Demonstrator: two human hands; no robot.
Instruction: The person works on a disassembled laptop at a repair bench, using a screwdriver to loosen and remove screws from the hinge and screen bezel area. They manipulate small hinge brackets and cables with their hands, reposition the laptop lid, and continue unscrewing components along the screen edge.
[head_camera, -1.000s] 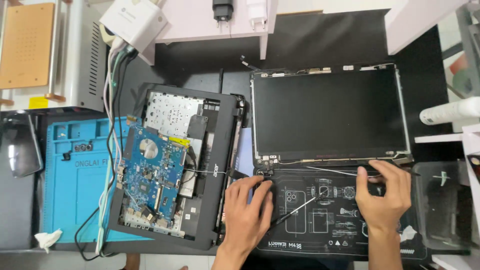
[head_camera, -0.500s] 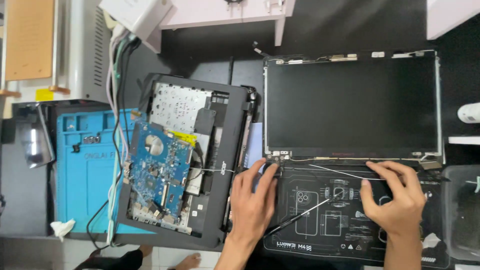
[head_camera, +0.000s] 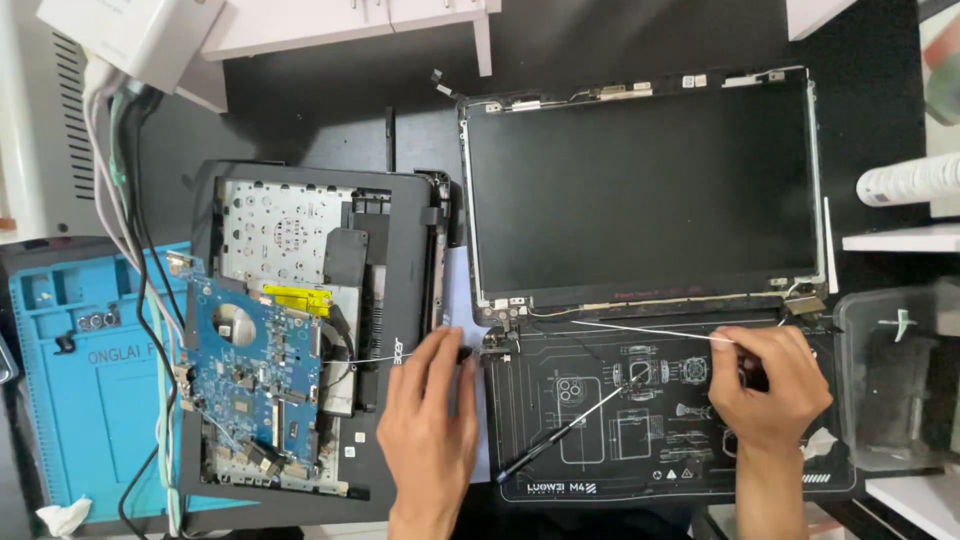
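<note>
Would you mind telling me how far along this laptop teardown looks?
Done: the base is open, its blue circuit board lifted out, and the screen panel lies separate. In hand: left hand and right hand work at the panel's lower hinge edge, near thin white cables. Left: the panel's frame is still on.

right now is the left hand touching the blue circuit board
Apart. The head view shows the left hand resting by the screen's lower-left hinge, with a strip of black laptop base plainly between it and the blue circuit board.
</note>
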